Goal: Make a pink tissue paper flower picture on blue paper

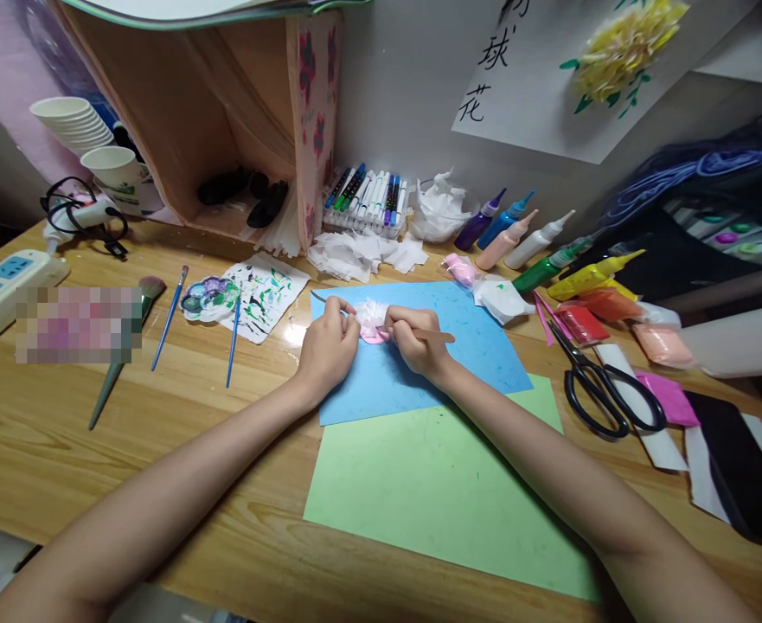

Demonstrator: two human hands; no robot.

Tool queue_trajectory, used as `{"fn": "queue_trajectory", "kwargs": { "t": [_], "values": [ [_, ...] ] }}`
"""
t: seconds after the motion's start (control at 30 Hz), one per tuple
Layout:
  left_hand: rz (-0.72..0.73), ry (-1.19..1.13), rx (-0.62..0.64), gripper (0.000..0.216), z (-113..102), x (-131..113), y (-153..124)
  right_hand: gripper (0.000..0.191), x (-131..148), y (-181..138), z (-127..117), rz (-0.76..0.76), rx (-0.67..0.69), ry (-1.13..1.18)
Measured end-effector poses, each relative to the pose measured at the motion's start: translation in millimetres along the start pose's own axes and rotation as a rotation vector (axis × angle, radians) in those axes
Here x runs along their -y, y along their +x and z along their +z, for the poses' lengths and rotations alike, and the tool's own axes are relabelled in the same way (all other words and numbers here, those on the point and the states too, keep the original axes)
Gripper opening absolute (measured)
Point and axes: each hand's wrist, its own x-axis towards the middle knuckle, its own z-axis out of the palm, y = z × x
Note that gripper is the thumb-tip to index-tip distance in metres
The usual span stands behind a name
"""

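A small white and pink flower-like piece (372,320) lies on a blue sheet (477,355), between my two hands. White frilly strips form its upper part and smooth pink its lower edge. My left hand (329,346) is closed at its left side; a thin dark tool (319,296) juts out past the fingers. From the right, my right hand (416,339) grips a flat brown wooden stick (442,337) like a pen. The stick's working end is hidden by the fingers, close to the pink edge.
A green sheet (432,502) overlaps the blue one in front. Black-handled scissors (601,398), clay packets (581,322) and paint bottles (542,272) stand or lie right. Torn tissue (355,253) and markers (368,197) are behind. Paintbrushes (169,320) and a palette (208,298) lie left.
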Motion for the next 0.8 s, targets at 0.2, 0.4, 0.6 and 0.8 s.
{"fn": "queue_trajectory", "kwargs": {
  "t": [0.2,0.4,0.6,0.8],
  "values": [
    [0.013,0.061,-0.001,0.015,1.3,0.2,0.7,0.022,-0.2,4.5,-0.7,0.024,-0.008,0.013],
    [0.03,0.058,-0.005,0.015,-0.1,-1.0,0.2,0.025,0.1,16.6,-2.2,0.061,-0.036,0.052],
    [0.03,0.069,-0.003,0.016,0.6,-1.2,0.2,0.026,4.5,37.2,-2.5,0.058,0.117,-0.067],
    [0.019,0.081,0.009,0.015,1.4,-0.7,-0.1,0.029,8.8,63.8,5.6,0.188,0.226,-0.134]
  ]
}}
